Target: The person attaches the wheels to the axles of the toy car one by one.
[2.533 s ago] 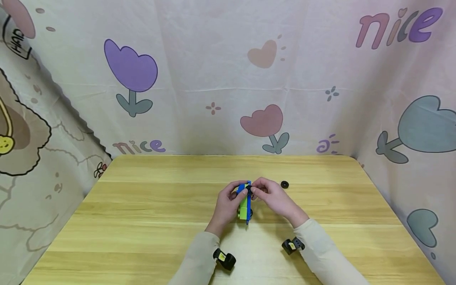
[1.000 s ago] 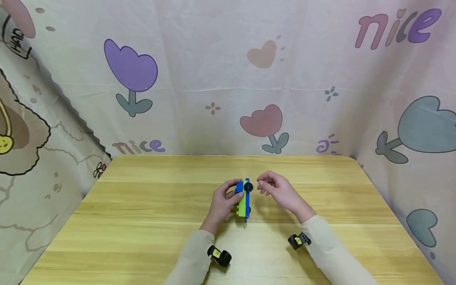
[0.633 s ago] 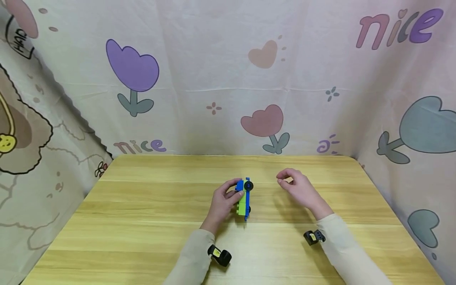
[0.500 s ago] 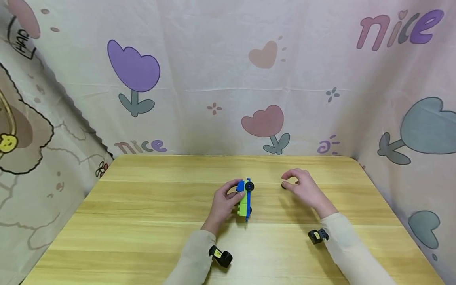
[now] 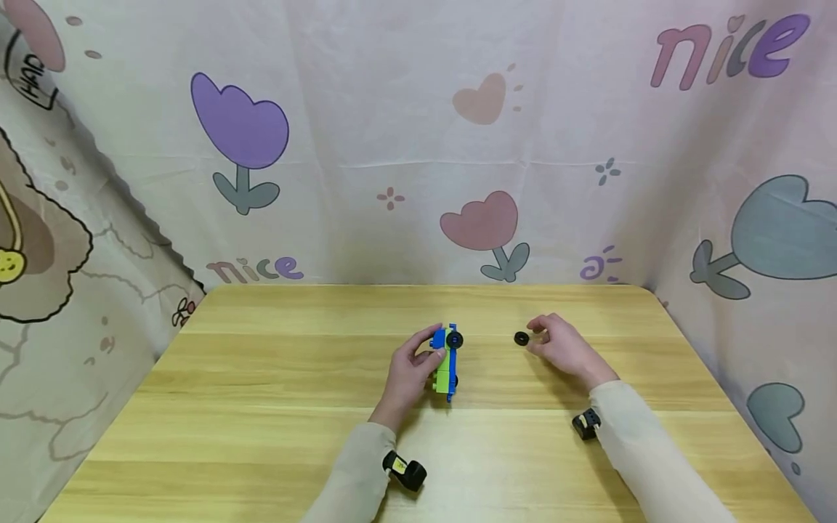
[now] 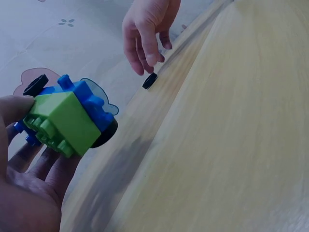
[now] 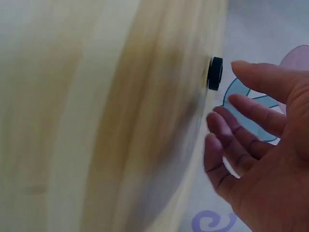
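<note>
My left hand [image 5: 407,374] grips a toy car [image 5: 442,381] built from lime-green and blue blocks, holding it up over the table with its length pointing toward me. A black wheel [image 5: 454,340] shows on the car's right side near the far end, and another peeks out lower down. In the left wrist view, thumb and fingers hold the green block [image 6: 65,118] from both sides. To the right, my right hand [image 5: 565,349] has its fingers spread and relaxed beside a loose black wheel [image 5: 521,338] on the table. In the right wrist view, the thumb tip is close to that wheel [image 7: 216,73].
The wooden table [image 5: 261,407] ends at a back edge against a printed cloth [image 5: 366,145] with flowers and hearts. Black wrist cameras [image 5: 405,471] sit at both beige sleeves [image 5: 641,443].
My right hand has left the car, where a black wheel now shows at the far end, and moved right to the loose wheel. My left hand keeps the car in nearly the same spot.
</note>
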Demonstrator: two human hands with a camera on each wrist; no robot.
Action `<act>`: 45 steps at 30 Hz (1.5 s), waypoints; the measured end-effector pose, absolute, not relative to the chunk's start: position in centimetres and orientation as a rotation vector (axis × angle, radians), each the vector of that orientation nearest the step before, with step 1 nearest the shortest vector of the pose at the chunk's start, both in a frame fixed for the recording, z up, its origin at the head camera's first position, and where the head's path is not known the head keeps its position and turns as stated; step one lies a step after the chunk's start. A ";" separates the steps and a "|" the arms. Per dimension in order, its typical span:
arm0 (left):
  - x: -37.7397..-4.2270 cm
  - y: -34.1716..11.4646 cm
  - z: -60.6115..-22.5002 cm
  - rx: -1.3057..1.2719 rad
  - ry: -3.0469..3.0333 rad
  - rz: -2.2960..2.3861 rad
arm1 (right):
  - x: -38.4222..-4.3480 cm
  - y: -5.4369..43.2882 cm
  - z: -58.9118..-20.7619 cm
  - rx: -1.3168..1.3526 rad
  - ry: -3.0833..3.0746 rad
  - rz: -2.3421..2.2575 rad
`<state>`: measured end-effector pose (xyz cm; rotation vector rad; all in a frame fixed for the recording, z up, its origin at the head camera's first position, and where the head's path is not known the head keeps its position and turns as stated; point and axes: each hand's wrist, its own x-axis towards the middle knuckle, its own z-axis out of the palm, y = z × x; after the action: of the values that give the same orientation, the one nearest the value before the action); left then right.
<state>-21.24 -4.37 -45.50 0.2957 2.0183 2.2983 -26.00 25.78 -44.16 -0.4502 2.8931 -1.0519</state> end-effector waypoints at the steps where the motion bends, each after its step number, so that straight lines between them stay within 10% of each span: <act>1: -21.2 -4.4 -45.6 0.292 2.017 2.299 | -26.2 25.6 -44.3 -0.452 2.887 -1.035; 45: -21.5 -5.1 -46.8 0.472 1.837 2.298 | -26.6 23.9 -44.1 -0.372 2.876 -0.875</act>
<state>-21.47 -5.13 -46.78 0.4725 1.8372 2.2980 -26.58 23.92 -44.12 -0.3718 2.8763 -0.8746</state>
